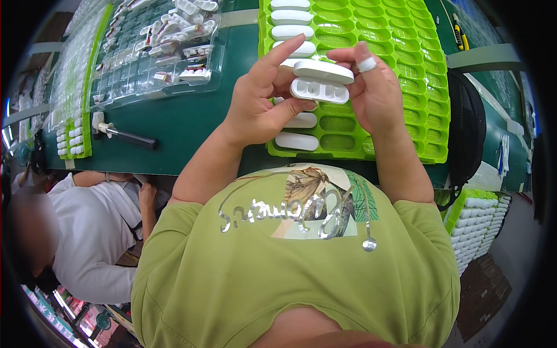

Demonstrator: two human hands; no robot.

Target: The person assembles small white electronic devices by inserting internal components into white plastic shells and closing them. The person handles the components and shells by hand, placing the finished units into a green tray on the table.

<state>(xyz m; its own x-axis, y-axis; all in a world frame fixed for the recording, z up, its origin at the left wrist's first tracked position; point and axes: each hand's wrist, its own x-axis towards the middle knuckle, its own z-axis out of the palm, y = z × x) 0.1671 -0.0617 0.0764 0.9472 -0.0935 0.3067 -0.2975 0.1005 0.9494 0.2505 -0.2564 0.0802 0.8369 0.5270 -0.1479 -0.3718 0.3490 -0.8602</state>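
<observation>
In front of my chest a white earbud charging case (320, 91) is held with its lid raised, and round wells show in its base. My left hand (255, 107) grips the case's left end, thumb beneath and index finger stretched up past it. At the right end, my right hand (378, 95) has its fingers curled against the case; a white wrap (366, 64) covers one fingertip. Both hands are above a bright green moulded tray (400, 152). Closed white cases (297, 141) fill pockets along its left column, partly hidden by my left hand.
A clear plastic tray (136, 95) of small white parts lies left on the green table (191, 130), with a hammer (125, 133) nearer. A black bag (469, 124) sits right of the green tray; yellow-handled pliers (461, 36) lie beyond. Another person (96, 232) sits at left.
</observation>
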